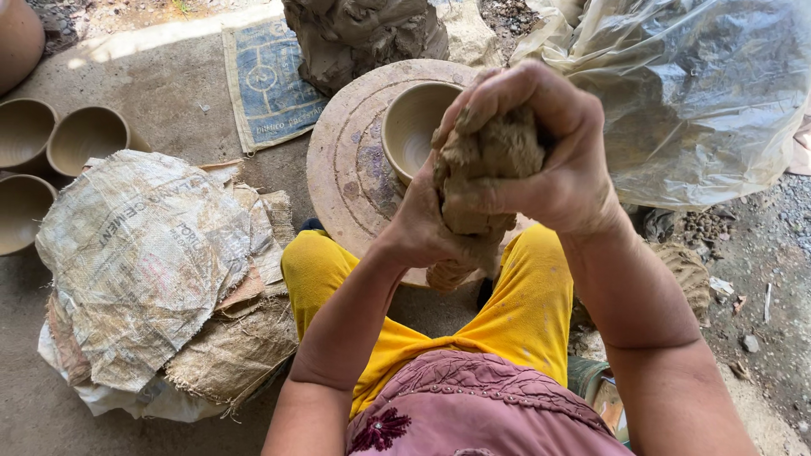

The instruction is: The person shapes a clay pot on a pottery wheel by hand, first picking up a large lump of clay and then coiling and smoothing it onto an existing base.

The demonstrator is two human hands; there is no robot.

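Note:
Both my hands squeeze one lump of brown clay (481,160) held up over my lap. My right hand (549,143) wraps over the top of the lump, fingers curled around it. My left hand (422,224) grips the lower part from the left. Behind the hands, a freshly shaped clay bowl (410,127) stands on a round potter's wheel (346,160). A big mound of raw clay (363,34) sits at the far edge of the wheel.
Three unfired clay bowls (84,135) stand at the far left. A pile of worn woven sacks (144,262) lies left of my knee. A clear plastic sheet (701,93) bulges at the upper right. A blue printed mat (270,76) lies beyond the wheel.

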